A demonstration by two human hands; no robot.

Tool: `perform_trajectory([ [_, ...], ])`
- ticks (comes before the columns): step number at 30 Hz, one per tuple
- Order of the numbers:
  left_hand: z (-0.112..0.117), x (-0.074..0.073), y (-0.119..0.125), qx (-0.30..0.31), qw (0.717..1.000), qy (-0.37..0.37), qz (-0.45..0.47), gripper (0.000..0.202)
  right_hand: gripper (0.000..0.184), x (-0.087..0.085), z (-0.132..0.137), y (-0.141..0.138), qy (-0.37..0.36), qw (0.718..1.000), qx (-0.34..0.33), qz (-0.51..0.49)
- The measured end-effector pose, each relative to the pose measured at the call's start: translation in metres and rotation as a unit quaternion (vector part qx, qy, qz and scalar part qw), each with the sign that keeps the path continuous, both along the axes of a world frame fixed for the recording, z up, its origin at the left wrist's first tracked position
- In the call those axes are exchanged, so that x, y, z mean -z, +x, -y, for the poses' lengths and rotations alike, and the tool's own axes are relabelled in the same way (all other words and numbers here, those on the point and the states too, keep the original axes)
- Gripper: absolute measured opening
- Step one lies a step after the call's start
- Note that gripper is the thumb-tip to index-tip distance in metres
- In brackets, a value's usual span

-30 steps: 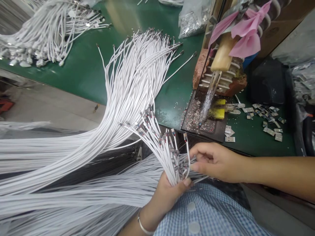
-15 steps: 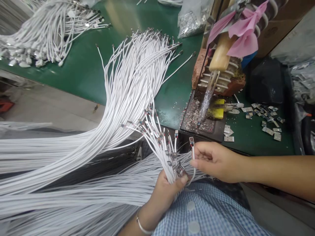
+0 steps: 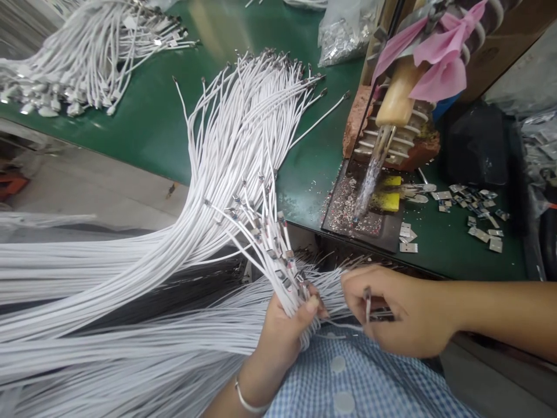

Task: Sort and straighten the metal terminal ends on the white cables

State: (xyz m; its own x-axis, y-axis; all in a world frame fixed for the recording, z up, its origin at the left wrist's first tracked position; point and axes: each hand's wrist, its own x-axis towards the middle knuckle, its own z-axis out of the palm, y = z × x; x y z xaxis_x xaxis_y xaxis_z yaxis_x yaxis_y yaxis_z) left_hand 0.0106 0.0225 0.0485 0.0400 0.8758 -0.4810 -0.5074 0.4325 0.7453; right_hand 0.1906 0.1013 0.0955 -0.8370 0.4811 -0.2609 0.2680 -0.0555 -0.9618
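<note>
My left hand is closed around a bundle of white cables, whose small metal connector ends fan out above the thumb. Just to the right, my right hand has its fingers curled in around a single white cable. That cable's small connector end shows between thumb and fingers; the fingertips are partly hidden. Thin pale strands cross the gap between the two hands. Many more white cables run beneath them, over the lap and off to the left.
On the green table lies a large cable bundle. A soldering iron with a wooden handle leans over a dark, solder-spattered plate. Beside it are a yellow sponge and loose metal connectors. A plastic bag of metal parts sits behind.
My right hand has come down and slightly right, turning its fingers inward; the cable end that stood upright above it is now inside its curl. The left-hand bundle has tilted left.
</note>
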Motion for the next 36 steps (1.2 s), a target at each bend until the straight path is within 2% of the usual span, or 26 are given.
perform_trajectory([
  [2,0.003,0.002,0.003,-0.001,1.000,-0.027,0.001,0.026,0.015,0.000,-0.001,0.000,0.041,0.999,-0.016,-0.016],
  [5,0.005,0.003,0.007,0.005,0.999,-0.043,0.004,0.026,0.017,0.005,-0.002,-0.001,0.064,0.997,0.037,0.006],
  [9,0.005,0.004,0.011,0.032,0.998,-0.042,-0.015,0.021,0.022,0.012,0.000,-0.002,0.032,0.993,0.100,0.050],
  [12,0.005,0.006,0.011,0.071,0.996,-0.040,-0.041,0.018,0.021,0.012,0.001,-0.002,0.008,0.992,0.112,0.065],
  [15,0.006,0.008,0.010,0.092,0.993,-0.035,-0.065,0.017,0.015,0.010,0.001,-0.003,0.027,0.989,0.121,0.080],
  [26,0.003,0.000,0.010,-0.030,0.997,-0.068,-0.031,0.027,0.015,0.007,-0.002,-0.002,0.035,0.992,0.101,0.063],
  [31,0.001,0.000,0.010,-0.034,0.996,-0.074,-0.023,0.028,0.017,0.006,-0.004,-0.002,0.031,0.993,0.095,0.061],
  [36,0.001,0.001,0.010,-0.002,0.997,-0.052,-0.048,0.025,0.018,0.005,-0.003,-0.002,0.005,0.993,0.095,0.072],
])
